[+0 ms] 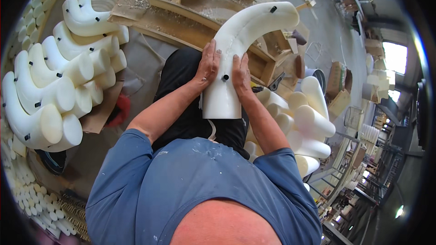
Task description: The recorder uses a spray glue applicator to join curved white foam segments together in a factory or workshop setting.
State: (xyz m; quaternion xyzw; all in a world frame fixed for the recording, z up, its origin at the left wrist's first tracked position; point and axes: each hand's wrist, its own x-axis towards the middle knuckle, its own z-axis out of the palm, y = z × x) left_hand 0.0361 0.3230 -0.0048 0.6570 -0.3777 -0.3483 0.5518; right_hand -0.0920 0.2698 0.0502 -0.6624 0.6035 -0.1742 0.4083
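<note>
A thick, bent white foam piece (222,102) stands between my forearms, its flat end toward me and its curved end reaching to the far right. Two black plugs show on its surface, and a rough seam runs along its middle. My left hand (209,65) presses against its left side, fingers lying along it. On the opposite side my right hand (241,73) grips it the same way, so the piece is clasped between both palms. The undersides of both hands are hidden.
Similar bent white pieces (68,68) with black plugs are stacked at left. More white foam pieces (313,122) lie at right. Ahead is a wooden frame (190,16) strewn with shavings. Dark clamp-like tool (276,81) and cardboard box (337,79) sit beyond my right hand.
</note>
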